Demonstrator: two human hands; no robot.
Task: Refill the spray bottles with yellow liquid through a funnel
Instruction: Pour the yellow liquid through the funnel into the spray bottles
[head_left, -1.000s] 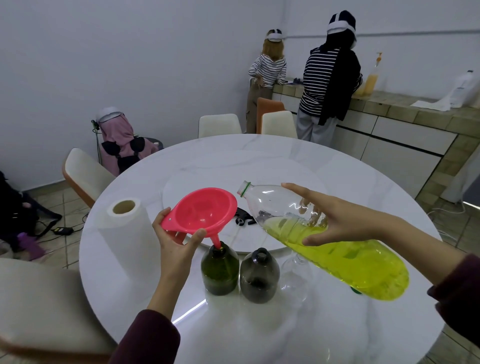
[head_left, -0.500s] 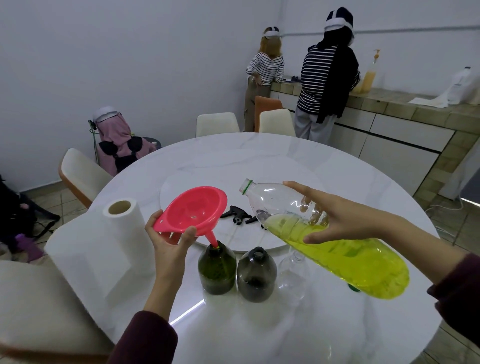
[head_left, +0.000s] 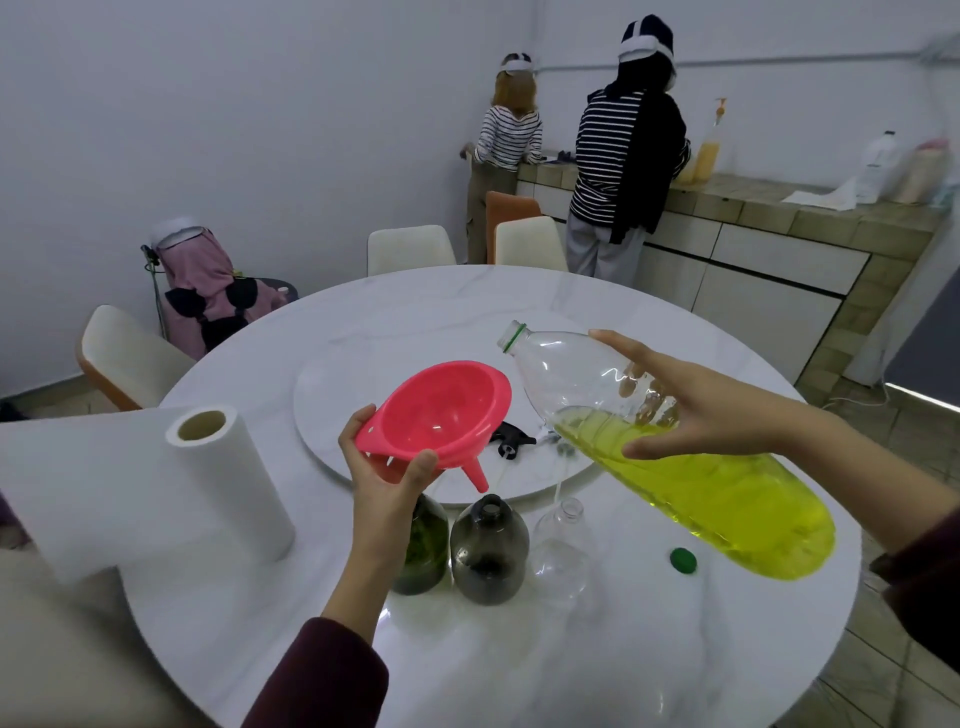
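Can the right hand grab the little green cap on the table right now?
Probably not yet. The right hand is full, gripping the big bottle. The cap lies in the open under that bottle, nothing covering it.

Pink funnel (head_left: 441, 415). Clear bottle (head_left: 670, 452) with yellow-green liquid, green neck ring. At 6 o'clock: dark green bottle (head_left: 423, 551), smoky grey bottle (head_left: 488, 551), clear bottle (head_left: 563, 545). Green cap (head_left: 682, 560) at 4 o'clock. White marbled table (head_left: 519, 649). White paper roll (head_left: 223, 483) at 9 o'clock. Maroon sleeves (head_left: 322, 675).
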